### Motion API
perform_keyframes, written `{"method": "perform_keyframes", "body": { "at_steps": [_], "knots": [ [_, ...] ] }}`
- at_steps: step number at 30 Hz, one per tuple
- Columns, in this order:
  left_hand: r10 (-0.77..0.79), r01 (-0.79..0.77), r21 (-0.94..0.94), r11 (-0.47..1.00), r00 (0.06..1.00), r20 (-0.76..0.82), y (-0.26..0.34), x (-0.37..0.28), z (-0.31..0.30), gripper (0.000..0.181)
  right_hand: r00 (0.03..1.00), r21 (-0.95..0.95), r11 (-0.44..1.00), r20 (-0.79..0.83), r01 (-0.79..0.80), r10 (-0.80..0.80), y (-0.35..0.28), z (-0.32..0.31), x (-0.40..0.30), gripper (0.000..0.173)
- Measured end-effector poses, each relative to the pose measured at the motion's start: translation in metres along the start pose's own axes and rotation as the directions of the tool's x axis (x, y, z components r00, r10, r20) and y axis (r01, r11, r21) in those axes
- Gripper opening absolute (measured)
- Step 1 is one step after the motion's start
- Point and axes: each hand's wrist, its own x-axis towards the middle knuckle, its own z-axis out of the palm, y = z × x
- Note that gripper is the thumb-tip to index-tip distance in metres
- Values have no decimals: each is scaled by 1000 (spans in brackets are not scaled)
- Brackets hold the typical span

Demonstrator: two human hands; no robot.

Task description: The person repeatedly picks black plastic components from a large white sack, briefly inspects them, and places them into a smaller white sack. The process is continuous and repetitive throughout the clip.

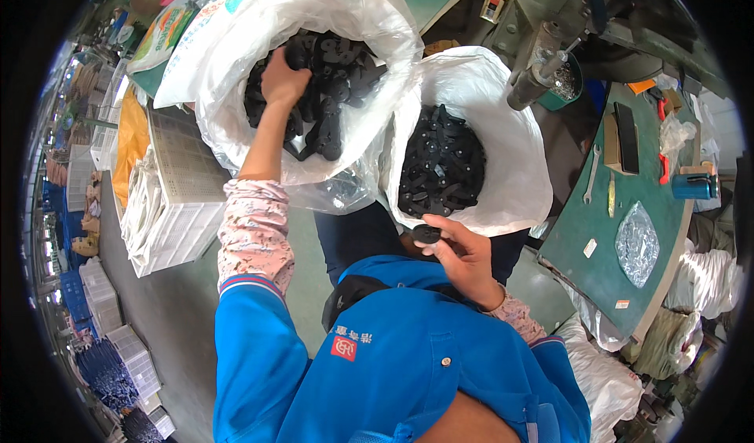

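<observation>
My left hand [284,82] reaches into a large white woven sack with a clear plastic liner [377,16]. Its thumb and fingers close around a black plastic part [298,58]. Many similar black parts [339,86], with rounded ends, lie loose in that sack. Low in front of my body, my right hand [468,257] pinches a small round black part [426,234] between thumb and fingers. Just beyond it, a second white sack [512,160] stands open, holding many narrow black pieces [442,163] with small shiny round spots.
At right, a green worktable [565,231] carries a wrench [592,174], a yellow cutter [611,195], a plastic bag [637,244] and a blue flask [695,186]. A metal machine [533,72] stands beyond the smaller sack. White crates [182,207] stand at left.
</observation>
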Motion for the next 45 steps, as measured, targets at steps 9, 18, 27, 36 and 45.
{"method": "perform_keyframes", "body": {
  "at_steps": [9, 18, 27, 36, 45],
  "knots": [
    [-220, 303, -943, 138, 938, 269, -15, 24, -20, 24, 927, -598, 758, -62, 262, -370, -19, -14, 5, 21],
    [-140, 454, -862, -226, 860, 490, -13, -3, -27, 20, 941, -436, 855, -52, 281, -336, -8, -8, 27, 17],
    [21, 503, -715, -486, 825, 565, 24, -75, -31, 19, 989, -52, 988, 16, 148, -147, 13, 28, 59, 25],
    [-19, 363, -697, -619, 880, 475, 70, -118, -20, 22, 985, 276, 959, -172, 68, -21, 20, 57, 100, 32],
    [-80, 262, -701, -663, 907, 414, 75, -110, 0, 17, 981, 427, 900, -195, 83, 2, 6, 50, 123, 35]
  ]
}}
